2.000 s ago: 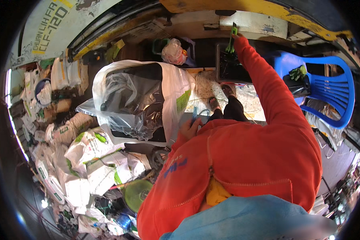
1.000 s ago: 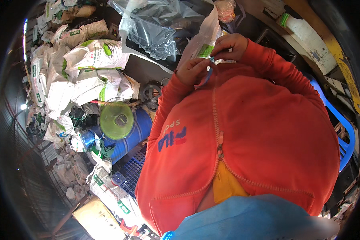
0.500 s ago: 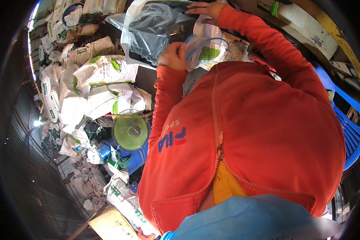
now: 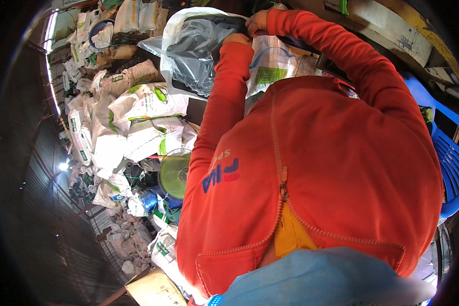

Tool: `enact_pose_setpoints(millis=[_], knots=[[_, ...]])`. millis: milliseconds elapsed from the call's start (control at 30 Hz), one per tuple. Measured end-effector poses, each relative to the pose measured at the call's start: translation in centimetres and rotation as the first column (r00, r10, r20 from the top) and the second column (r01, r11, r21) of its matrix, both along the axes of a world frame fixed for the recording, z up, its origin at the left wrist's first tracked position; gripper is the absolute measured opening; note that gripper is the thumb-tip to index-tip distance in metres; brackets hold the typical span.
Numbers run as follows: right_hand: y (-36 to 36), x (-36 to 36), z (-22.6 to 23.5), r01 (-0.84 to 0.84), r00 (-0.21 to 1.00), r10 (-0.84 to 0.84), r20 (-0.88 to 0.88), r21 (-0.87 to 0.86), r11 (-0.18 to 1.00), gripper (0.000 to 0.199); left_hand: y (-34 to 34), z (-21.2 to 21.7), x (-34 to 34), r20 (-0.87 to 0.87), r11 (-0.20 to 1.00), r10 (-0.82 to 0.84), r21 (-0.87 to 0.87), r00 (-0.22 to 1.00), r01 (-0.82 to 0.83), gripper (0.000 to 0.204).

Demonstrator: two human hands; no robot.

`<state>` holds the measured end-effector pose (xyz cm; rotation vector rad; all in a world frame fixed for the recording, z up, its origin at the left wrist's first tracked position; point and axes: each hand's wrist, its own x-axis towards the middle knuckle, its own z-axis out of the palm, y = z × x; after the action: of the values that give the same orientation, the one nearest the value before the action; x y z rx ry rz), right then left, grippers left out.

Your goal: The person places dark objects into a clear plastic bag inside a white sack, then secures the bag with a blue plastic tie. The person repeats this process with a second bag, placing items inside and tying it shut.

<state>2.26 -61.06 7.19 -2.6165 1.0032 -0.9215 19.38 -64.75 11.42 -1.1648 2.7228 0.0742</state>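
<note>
At the top of the view stands an open white sack (image 4: 167,51) with a clear plastic liner (image 4: 201,38) bunched inside its mouth. My left hand (image 4: 237,39) is closed at the sack's right edge, its fingertips partly hidden. Just beyond it and a little to the right, my right hand (image 4: 257,23) is also closed, fingers curled in at the same edge. What either one grips is too small to make out. A thin blue band (image 4: 270,49) arches beside my hands, over a white and green sack (image 4: 270,69).
Full white sacks (image 4: 148,104) are piled at the left. A green round fan (image 4: 173,176) stands near my left side, and a cardboard piece (image 4: 155,289) lies below it. A blue plastic chair (image 4: 449,163) is at the right. A beam with a yellow edge (image 4: 441,53) runs at the upper right.
My left hand has moved up and away from the liner's near side, to the sack's right edge. My right hand, spread before, has curled closed and come nearer to the left one.
</note>
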Motion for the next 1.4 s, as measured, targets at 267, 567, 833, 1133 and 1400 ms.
enact_pose_setpoints(millis=[267, 567, 833, 1133, 1400], knots=[[0.0, 0.3, -0.6, 0.026, 0.993, -0.028, 0.115, 0.026, 0.999, 0.007, -1.4, -2.3, 1.0, -0.012, 0.991, -0.013, 0.132, 1.000, 0.015, 0.029], [-0.9, 0.8, -1.3, -0.002, 0.987, -0.006, 0.162, 0.048, 0.999, 0.007, 1.2, -1.4, 2.1, -0.240, 0.889, 0.072, 0.456, 0.968, 0.047, 0.039], [-1.8, 2.0, -1.6, 0.107, 0.991, -0.117, 0.069, 0.140, 0.984, 0.013, 2.0, -1.8, 0.4, -0.082, 0.948, 0.258, 0.212, 0.963, -0.236, 0.030], [3.9, 4.5, -3.9, 0.592, 0.357, -0.613, 0.704, 0.337, 0.732, 0.021, -0.1, -1.6, 1.6, 0.044, 0.925, -0.379, 0.024, 0.924, 0.378, 0.024], [5.2, 7.1, -7.0, 0.474, 0.632, -0.651, 0.420, 0.455, 0.754, 0.031, 0.4, -1.2, 1.2, 0.168, 0.943, -0.333, 0.037, 0.928, 0.331, 0.022]])
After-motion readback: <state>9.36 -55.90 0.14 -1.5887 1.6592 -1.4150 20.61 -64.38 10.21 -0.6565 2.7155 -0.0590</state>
